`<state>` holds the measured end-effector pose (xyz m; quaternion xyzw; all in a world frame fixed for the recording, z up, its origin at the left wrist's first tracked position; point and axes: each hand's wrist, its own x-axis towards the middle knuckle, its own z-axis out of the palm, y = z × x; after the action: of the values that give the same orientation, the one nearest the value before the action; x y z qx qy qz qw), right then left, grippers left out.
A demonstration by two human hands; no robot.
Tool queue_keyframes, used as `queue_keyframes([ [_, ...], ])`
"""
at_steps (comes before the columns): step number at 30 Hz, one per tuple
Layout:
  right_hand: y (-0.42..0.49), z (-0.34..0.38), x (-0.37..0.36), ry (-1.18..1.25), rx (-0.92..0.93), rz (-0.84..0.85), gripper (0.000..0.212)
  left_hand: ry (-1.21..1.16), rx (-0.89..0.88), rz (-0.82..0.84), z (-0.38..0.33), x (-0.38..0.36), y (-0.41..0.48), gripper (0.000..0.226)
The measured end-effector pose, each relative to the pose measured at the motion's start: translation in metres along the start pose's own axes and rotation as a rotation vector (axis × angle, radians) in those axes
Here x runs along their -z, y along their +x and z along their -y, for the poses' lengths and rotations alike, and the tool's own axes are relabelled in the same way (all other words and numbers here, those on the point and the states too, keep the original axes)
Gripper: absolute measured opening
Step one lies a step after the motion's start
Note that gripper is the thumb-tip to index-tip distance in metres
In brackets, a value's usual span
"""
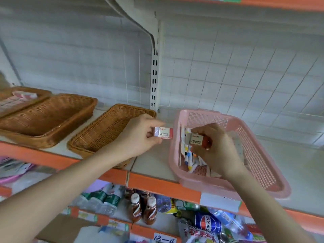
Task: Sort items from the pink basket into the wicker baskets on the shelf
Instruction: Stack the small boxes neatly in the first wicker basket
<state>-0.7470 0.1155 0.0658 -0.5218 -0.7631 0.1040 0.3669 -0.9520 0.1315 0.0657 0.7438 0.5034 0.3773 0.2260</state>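
My left hand (140,135) pinches a white and red 2B eraser (164,132) between the nearest wicker basket (98,134) and the pink basket (249,155). My right hand (213,148) grips a second 2B eraser (197,139) just above the pink basket's left side. Several markers (190,161) lie inside the pink basket below that hand. The nearest wicker basket looks bare inside. A second wicker basket (47,118) stands to its left, also bare. A third wicker basket (26,92) at the far left holds pink and white packets (17,99).
The baskets stand on a white shelf with an orange front edge (154,184). A slotted white upright (155,74) rises behind them against a wire grid back panel. The shelf below holds drink bottles (142,209), water bottles and a Pepsi pack (206,223).
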Motion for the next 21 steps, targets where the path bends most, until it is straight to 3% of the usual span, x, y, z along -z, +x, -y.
queue_keyframes([
  [6, 0.022, 0.066, -0.069, 0.035, 0.144, 0.031, 0.032, 0.327, -0.034, -0.101, 0.051, 0.069, -0.046, 0.037],
  [11, 0.038, 0.137, -0.148, -0.036, 0.22, -0.012, 0.027, 0.404, -0.029, -0.195, 0.106, 0.156, -0.091, 0.03],
  [14, 0.048, 0.19, -0.199, -0.077, 0.225, -0.042, 0.027, 0.47, 0.038, -0.226, 0.143, 0.213, -0.121, 0.039],
  [21, 0.056, 0.292, -0.292, -0.077, 0.238, 0.006, 0.031, 0.531, 0.163, -0.352, 0.215, 0.318, -0.18, 0.03],
])
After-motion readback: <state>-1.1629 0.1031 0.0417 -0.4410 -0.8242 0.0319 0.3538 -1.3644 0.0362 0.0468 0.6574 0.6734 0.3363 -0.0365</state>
